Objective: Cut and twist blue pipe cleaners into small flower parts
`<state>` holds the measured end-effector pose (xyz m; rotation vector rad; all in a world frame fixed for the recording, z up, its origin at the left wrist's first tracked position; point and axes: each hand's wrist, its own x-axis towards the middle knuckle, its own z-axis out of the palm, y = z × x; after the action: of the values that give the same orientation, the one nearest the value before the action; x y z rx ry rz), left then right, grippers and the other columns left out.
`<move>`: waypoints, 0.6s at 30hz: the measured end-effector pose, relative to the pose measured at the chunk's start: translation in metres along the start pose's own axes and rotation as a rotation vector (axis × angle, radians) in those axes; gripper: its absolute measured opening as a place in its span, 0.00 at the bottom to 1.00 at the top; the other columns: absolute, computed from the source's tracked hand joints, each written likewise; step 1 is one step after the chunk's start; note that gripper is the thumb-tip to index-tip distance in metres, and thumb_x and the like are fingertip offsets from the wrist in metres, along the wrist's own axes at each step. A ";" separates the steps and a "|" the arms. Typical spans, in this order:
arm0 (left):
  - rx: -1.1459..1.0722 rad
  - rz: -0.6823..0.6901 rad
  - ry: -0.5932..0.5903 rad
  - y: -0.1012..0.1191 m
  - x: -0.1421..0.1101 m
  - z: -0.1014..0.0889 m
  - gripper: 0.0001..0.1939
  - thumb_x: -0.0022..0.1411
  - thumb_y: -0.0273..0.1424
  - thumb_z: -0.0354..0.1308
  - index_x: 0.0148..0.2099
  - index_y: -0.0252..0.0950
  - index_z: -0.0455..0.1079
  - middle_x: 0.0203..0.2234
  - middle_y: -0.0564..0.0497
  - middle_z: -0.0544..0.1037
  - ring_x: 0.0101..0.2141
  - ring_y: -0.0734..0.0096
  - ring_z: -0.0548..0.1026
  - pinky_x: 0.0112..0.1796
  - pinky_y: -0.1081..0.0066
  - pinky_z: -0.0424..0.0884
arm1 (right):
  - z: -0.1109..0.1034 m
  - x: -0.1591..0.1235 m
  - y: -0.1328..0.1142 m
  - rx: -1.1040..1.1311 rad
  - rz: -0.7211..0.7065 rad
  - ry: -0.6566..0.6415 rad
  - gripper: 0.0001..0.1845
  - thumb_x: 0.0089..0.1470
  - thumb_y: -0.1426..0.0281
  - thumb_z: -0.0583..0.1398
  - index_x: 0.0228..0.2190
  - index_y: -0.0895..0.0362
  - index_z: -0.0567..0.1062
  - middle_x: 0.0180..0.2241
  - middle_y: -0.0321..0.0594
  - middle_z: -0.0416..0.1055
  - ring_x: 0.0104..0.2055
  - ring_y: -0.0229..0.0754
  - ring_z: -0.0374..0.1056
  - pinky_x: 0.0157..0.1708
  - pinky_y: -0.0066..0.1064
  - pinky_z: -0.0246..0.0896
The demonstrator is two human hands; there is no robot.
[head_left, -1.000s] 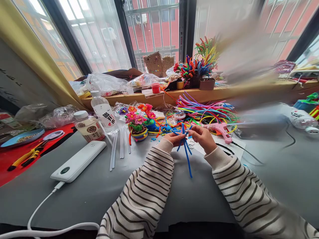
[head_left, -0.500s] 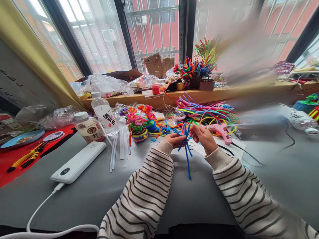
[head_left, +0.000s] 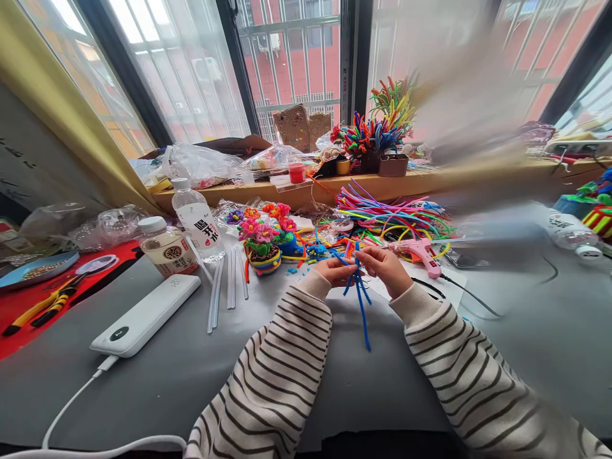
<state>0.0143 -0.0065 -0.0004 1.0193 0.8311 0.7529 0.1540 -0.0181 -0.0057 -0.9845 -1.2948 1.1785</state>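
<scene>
My left hand (head_left: pixel 337 270) and my right hand (head_left: pixel 386 268) meet above the grey table (head_left: pixel 201 376), both pinching a bundle of blue pipe cleaners (head_left: pixel 360 298). The bundle's short ends fan upward between my fingers and one long stem hangs down toward me. Both arms wear striped sleeves. Just beyond my hands lie a pink glue gun (head_left: pixel 421 251) and a heap of coloured pipe cleaners (head_left: pixel 392 213).
A pipe-cleaner flower pot (head_left: pixel 262 245), two bottles (head_left: pixel 197 220), clear glue sticks (head_left: pixel 229 287) and a white power bank (head_left: pixel 146 315) with a cable lie at the left. Yellow pliers (head_left: pixel 36 310) rest on a red mat. The window ledge holds cluttered craft supplies.
My hands have kept working the top of the blue bundle, shifting slightly. The view has drifted a little; nothing else on the table has moved.
</scene>
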 end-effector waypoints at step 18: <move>-0.004 0.057 0.099 -0.003 0.005 -0.003 0.14 0.31 0.32 0.63 0.25 0.31 0.68 0.18 0.52 0.72 0.20 0.77 0.70 0.29 0.73 0.66 | 0.003 0.001 0.004 0.016 -0.047 0.020 0.15 0.37 0.59 0.58 0.18 0.58 0.61 0.13 0.28 0.54 0.14 0.27 0.46 0.13 0.23 0.38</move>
<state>0.0150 -0.0021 -0.0048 1.0118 0.8880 0.8588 0.1508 -0.0164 -0.0091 -0.9467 -1.2845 1.1390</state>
